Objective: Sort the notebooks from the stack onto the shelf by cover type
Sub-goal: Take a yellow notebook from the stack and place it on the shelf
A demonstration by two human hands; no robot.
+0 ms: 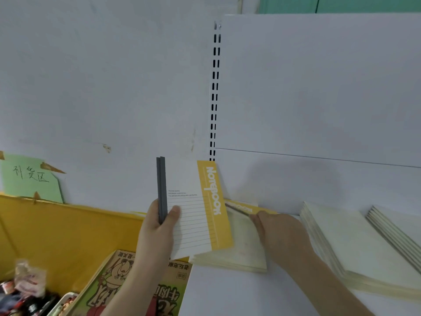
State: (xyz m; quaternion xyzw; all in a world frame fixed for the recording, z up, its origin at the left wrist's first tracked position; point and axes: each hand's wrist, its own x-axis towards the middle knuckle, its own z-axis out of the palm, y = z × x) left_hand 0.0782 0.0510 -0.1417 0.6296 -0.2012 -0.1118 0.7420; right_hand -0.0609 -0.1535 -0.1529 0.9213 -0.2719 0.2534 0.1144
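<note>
1. Nearest to us, past the shelf's front left edge, a yellow bin [57,229] holds a cartoon box [136,290] and a heap of small packets [25,290].
2. The left hand [157,226] is up in the air. Its thumb and fingers pinch a notebook with a yellow stripe [198,208] near its gray spine and hold it standing up. This book is not put away yet.
3. Just behind and under that book, a pile of notebooks [239,249] lies flat on the white shelf [239,295], near its left end. The top one seems to have the same yellow stripe, so the held book most likely goes here.
4. The right hand [278,231] rests on this pile. Its fingers are by the top book's edge. I cannot tell if they pinch it or only touch it.
5. Toward the right end of the shelf lies a cream pile [348,245], and beside it a smaller pile [396,226]. These look sorted already.
6. Farthest back, at the back edge, the white wall has a slotted rail [215,92], and a green paper sign [32,179] is taped up on the left.
7. So some books are done. The stack they come from cannot be seen, so I cannot say how many are left.
</note>
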